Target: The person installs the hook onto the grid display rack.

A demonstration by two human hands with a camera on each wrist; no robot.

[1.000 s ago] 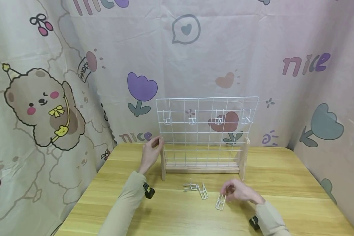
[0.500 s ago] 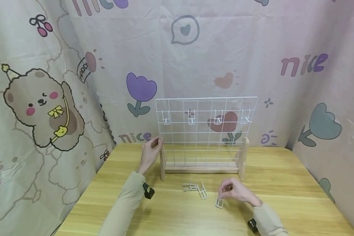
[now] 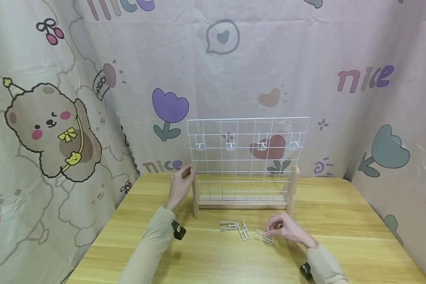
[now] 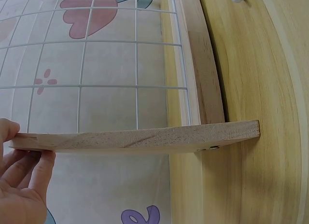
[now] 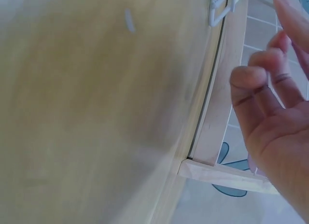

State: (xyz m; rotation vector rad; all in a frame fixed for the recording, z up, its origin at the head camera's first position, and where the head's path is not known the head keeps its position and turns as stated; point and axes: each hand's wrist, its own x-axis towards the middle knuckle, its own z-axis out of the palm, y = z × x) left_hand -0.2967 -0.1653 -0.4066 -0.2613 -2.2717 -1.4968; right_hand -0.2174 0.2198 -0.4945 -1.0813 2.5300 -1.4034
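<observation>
The hook (image 3: 265, 237) was low over the table (image 3: 340, 221), in front of the rack (image 3: 243, 205); whether it touched the wood could not be told. The right hand (image 3: 285, 228) pinched its end, thumb and fingertips nearly together. A second hook (image 3: 245, 233) and a third (image 3: 232, 225) lay on the table just to its left. Four hung hooks (image 3: 230, 146) lined the grid (image 3: 236, 160). The left hand (image 3: 181, 185) gripped the left post (image 4: 135, 139) near its top, thumb and fingers on opposite faces. Behind hung a printed curtain (image 3: 216, 79)
</observation>
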